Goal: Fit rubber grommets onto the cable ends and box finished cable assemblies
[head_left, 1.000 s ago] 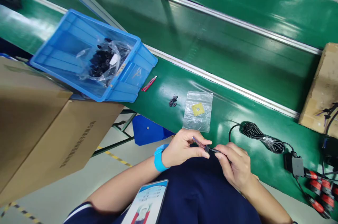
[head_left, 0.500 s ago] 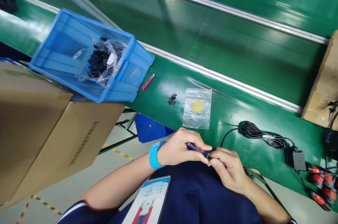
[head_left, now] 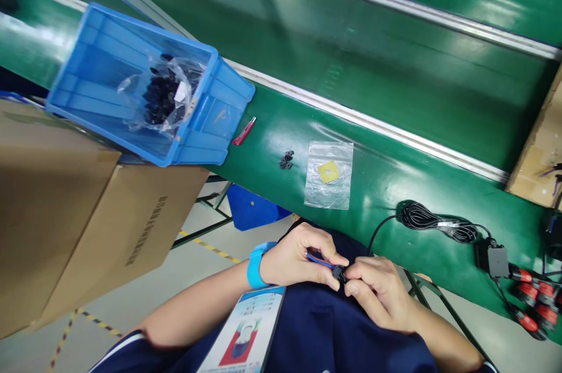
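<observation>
Pinching left hand (head_left: 294, 256): closed with thumb and forefinger on small black cable fitting (head_left: 338, 272).
Black fitting's place: held between both hands in front of navy shirt (head_left: 351, 326), just off near edge of green tabletop (head_left: 272, 133).
Right hand (head_left: 384, 288): pinching with thumb and bent forefinger at right end of fitting; exact contact, on fitting or on cable, hidden by fingers.
Blue and red wires (head_left: 319, 260): running from fitting back between left thumb and forefinger.
Black cable (head_left: 380, 229): curving from behind right hand up onto tabletop, towards coil (head_left: 432, 222).
Black-and-grey box (head_left: 496, 260): lying right of coil, near red-and-black connectors (head_left: 529, 297).
Clear plastic bag (head_left: 317, 197): lying flat beyond hands, with yellow square (head_left: 325, 174) near middle; inside or on top, cannot tell.
Small black pieces (head_left: 287, 160): clustered left of bag.
Red utility knife (head_left: 244, 131): lying between black pieces and blue crate (head_left: 211, 141).
Blue crate's contents: heaped black parts (head_left: 160, 98) amid crumpled clear plastic.
Turquoise wristband (head_left: 256, 267): strapped round left wrist, just above badge (head_left: 246, 329).
</observation>
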`<state>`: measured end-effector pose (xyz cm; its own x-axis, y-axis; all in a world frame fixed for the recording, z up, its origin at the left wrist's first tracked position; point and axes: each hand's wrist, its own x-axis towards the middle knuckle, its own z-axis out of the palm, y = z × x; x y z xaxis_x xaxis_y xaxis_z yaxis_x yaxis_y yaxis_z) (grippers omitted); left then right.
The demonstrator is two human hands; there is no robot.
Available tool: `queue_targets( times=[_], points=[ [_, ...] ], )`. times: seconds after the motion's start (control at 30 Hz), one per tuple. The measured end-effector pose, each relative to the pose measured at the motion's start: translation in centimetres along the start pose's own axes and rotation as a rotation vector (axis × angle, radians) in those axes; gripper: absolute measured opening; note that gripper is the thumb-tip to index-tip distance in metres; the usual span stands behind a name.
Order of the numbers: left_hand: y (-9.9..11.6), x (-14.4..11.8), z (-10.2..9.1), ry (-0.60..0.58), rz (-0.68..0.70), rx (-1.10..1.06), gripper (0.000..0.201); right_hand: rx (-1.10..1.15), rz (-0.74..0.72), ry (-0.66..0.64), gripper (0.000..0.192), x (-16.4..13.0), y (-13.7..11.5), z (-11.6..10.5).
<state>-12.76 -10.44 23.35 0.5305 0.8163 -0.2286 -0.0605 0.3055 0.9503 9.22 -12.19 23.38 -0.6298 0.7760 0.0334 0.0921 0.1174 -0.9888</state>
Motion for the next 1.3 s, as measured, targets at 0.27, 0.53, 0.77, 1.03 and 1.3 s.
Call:
queue_targets(
  times=[0.27,0.53,0.77,1.03,1.3],
  points=[
    [0.4,-0.1,1.0,0.058,0.081,0.046,0.021,-0.095,-0.006,0.061,0.026,0.4,-0.2,0.1],
    [-0.5,-0.2,1.4,0.253,-0.036,-0.127,0.033,-0.282,-0.027,0.133,0.013,1.0,-0.4,-0.6],
    [-0.9,-0.4,1.6,0.277,0.125,-0.067,0.022,-0.262,-0.083,0.117,0.018,1.3,-0.4,0.1],
    [-1.8,-0.6,1.1,0.283,0.063,0.020,0.027,-0.381,-0.104,0.125,0.015,1.2,0.7,0.5],
    [-3.1,-2.5,-0.2,0.730,0.034,-0.160,0.050,-0.506,-0.133,0.498,0.029,6.9,3.7,-0.5]
  ],
)
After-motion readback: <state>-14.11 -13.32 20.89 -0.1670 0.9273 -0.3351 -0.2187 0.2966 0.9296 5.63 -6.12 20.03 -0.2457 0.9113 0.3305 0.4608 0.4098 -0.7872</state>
